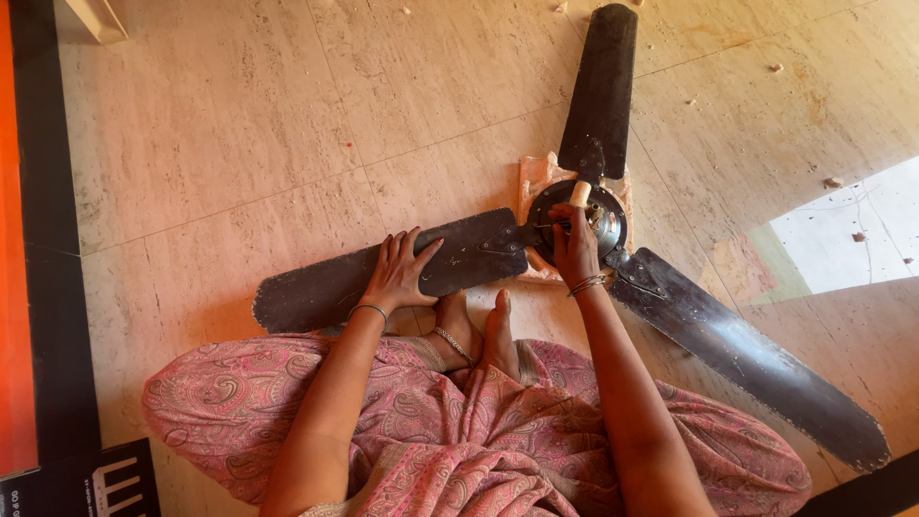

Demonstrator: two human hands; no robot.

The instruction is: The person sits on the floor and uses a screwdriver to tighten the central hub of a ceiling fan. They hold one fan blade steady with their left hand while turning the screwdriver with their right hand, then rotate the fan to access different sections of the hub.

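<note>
A dark ceiling fan (574,230) with 3 blades lies flat on the tiled floor (239,124). The left hand (397,273) presses open-palmed on 1 blade; keep it firm. The right hand (574,244) grips a pale-handled tool (580,194) at the hub (603,215); hold it square.

Warm, even light; sharp focus overall. Bright overexposed sunlit patch (847,235) at right edge. Soft shadows. Wide-angle bending evident toward frame edges.
</note>
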